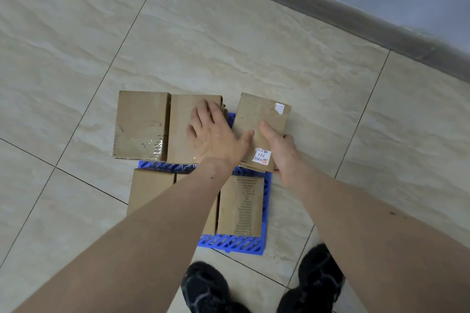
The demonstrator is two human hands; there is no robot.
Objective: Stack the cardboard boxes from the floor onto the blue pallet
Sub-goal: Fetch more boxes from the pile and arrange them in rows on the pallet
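Observation:
A blue pallet (230, 243) lies on the tiled floor and carries several cardboard boxes. In the far row, a taped box (141, 126) sits at the left and a plain box (181, 132) beside it. My left hand (215, 134) lies flat with spread fingers on that plain box, its thumb touching the labelled box. My right hand (278, 151) grips the near right edge of the labelled box (260, 124), which sits tilted at the pallet's far right corner. The near row holds a box (150, 192) at the left and a torn-faced box (240, 207) at the right.
My two black shoes (208, 290) stand just in front of the pallet's near edge. A grey skirting and wall (356, 15) run diagonally across the upper right. Beige floor tiles surround the pallet on all sides.

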